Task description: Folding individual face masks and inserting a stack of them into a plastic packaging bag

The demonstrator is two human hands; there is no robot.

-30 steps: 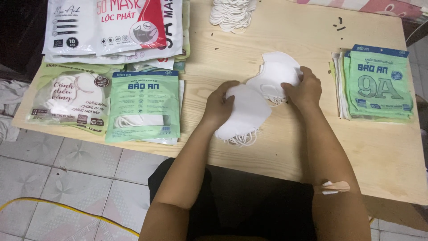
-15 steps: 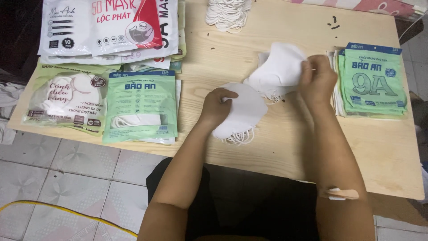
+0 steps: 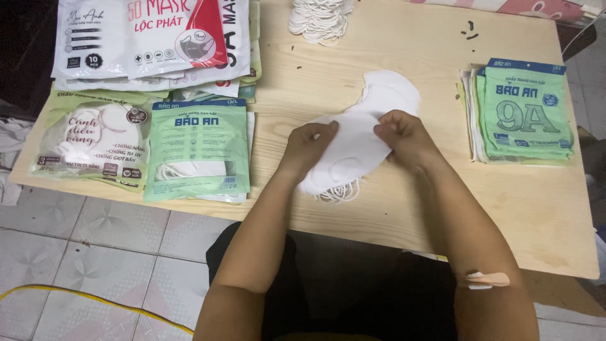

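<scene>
Head view. Your left hand (image 3: 309,144) and right hand (image 3: 404,136) are both closed on the same stack of white, curved fabric face masks (image 3: 350,151), each pinching an edge between thumb and fingers. The stack sits low over the middle of the pale wooden table (image 3: 404,208), its elastic loops (image 3: 338,192) trailing down onto the board at the near side. A second white mask or small pile (image 3: 391,88) lies just behind, touching or partly under the held stack; which, cannot be told.

Judgement on handling: the masks are thin and slippery against each other, so keep both pinches near the edges and the pile squared, with the loops gathered under it instead of hanging loose, or layers may fan out.

Surroundings. To your right, well apart from the hands, stands a neat pile of flat green printed pouches (image 3: 524,110). To your left lies a green pouch with a clear window showing white loops (image 3: 199,151), beside a pale green pouch picturing white masks (image 3: 91,145); behind them sit larger white and red mask bags (image 3: 151,38). A heap of white elastic loops (image 3: 319,19) rests at the far edge. A plaster (image 3: 483,279) shows on your right forearm. Nothing lies between the hands and the pouches on either side.
</scene>
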